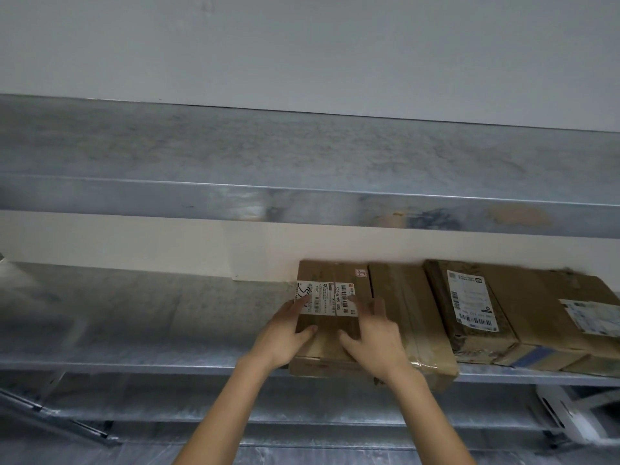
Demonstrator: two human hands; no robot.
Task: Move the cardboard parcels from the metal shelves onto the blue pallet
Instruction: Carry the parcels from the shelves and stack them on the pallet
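Left hand [285, 333]: fingers spread, flat along parcel [330, 345] left edge.
Right hand [375, 333]: fingers spread flat on top.
Next: wrap both sides, slide squarely off counter [151, 330].

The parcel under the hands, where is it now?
Head view, lower centre: the labelled parcel lies leftmost on the middle metal shelf, against a plain parcel on its right, under the left hand and right hand.

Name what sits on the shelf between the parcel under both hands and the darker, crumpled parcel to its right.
A plain tape-sealed parcel fills that gap, beside both, as shown in the head view.
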